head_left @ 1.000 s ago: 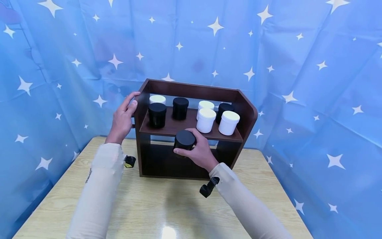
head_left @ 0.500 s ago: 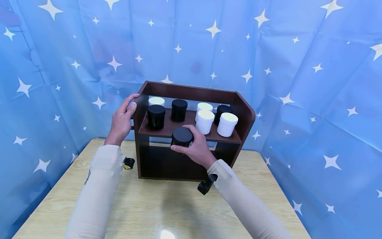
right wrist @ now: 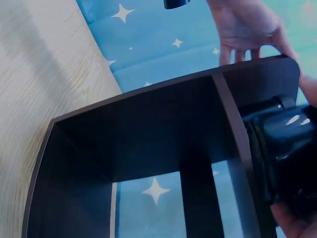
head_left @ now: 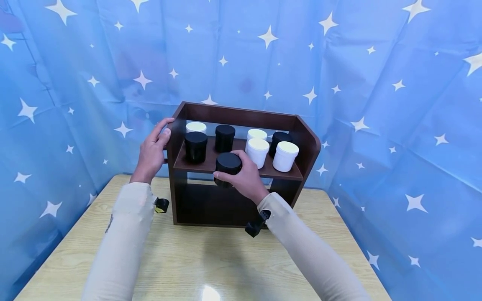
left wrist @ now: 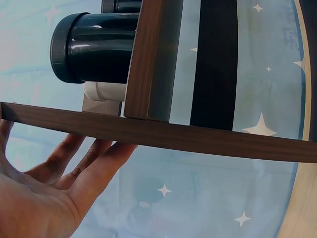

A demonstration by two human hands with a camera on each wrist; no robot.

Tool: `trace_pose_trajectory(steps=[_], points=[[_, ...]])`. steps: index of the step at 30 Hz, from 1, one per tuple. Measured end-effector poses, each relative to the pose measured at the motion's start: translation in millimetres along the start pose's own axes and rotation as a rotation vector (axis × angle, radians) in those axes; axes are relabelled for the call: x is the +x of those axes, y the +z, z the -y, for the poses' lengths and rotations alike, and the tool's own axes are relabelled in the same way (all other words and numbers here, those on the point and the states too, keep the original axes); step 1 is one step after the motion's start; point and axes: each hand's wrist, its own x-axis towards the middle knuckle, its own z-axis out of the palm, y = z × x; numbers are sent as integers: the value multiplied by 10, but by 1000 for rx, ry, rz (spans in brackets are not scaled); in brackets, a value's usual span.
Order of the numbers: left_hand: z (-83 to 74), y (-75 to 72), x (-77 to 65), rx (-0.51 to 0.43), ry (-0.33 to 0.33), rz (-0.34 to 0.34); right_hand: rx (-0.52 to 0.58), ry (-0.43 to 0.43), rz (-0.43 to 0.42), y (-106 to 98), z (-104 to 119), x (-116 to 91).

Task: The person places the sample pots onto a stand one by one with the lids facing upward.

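Note:
A dark brown wooden shelf unit (head_left: 301, 138) stands at the back of the table. My right hand (head_left: 244, 177) grips a black jar (head_left: 227, 164) by its side, at the front edge of the upper shelf; the black jar (right wrist: 287, 148) fills the right of the right wrist view. My left hand (head_left: 152, 150) rests flat against the shelf's left side panel (left wrist: 148, 131), fingers straight. On the upper shelf stand two black jars (head_left: 196, 146) at the left, one more black jar (head_left: 280, 140) at the back right, and several white jars (head_left: 285, 155).
The light wooden table (head_left: 188, 263) lies in front of the shelf. Blue star-printed cloth (head_left: 395, 125) hangs behind and on both sides. The shelf's lower compartment (head_left: 211, 205) looks dark and open.
My right hand has lifted the black jar from in front of the lower compartment up to the front edge of the upper shelf. My left hand has stayed on the side panel.

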Motion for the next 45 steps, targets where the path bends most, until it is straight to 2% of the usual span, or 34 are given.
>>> trace_pose_trajectory(steps=[4,18,28,45], points=[[4,-3,-2,-1,-1,0,20,40,-42,54,48,32],[0,8,2,-3,5,5,-36,18,-108,81,119,156],[5,3,8,-3,-14,4,-146,56,-113,143,139,249],[-8,2,12,-4,-9,2,-185,76,-140,133,131,346]])
